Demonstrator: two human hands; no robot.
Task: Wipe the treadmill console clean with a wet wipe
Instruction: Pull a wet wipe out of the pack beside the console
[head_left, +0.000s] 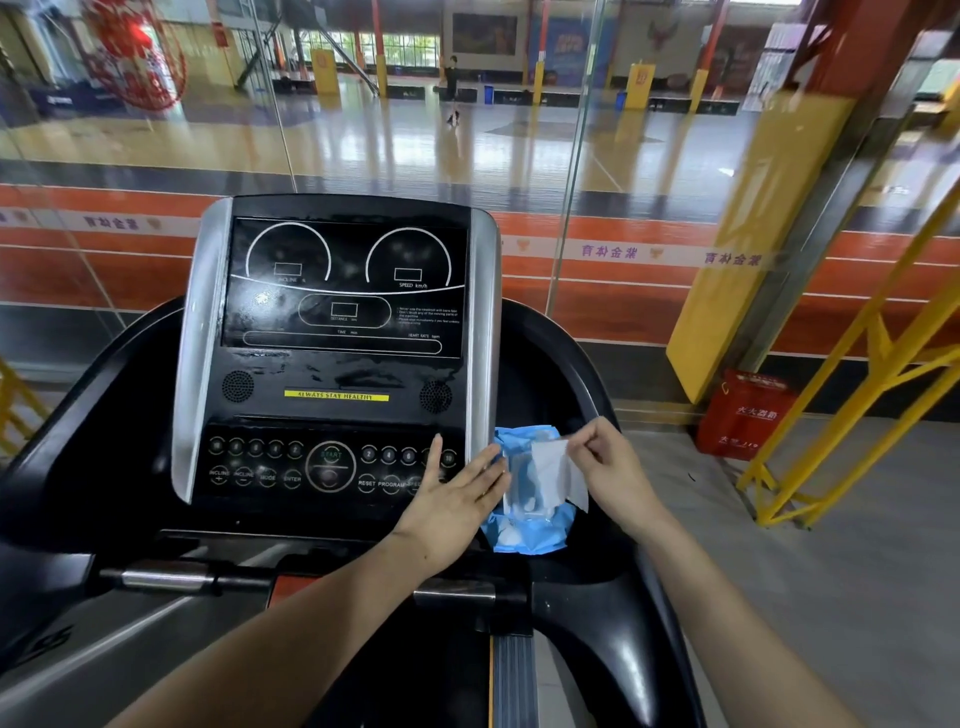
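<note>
with the left hand (457, 499) flat and open-fingered against the blue wipe pack (524, 519) at the near right of the treadmill console (337, 364), the right hand (608, 467) pinches the wet wipe (553, 470), which could tear or drag the pack loose.

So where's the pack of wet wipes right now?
The blue wet wipe pack sits just right of the treadmill console, between the flat left hand and the right hand pinching a white wipe.
</note>
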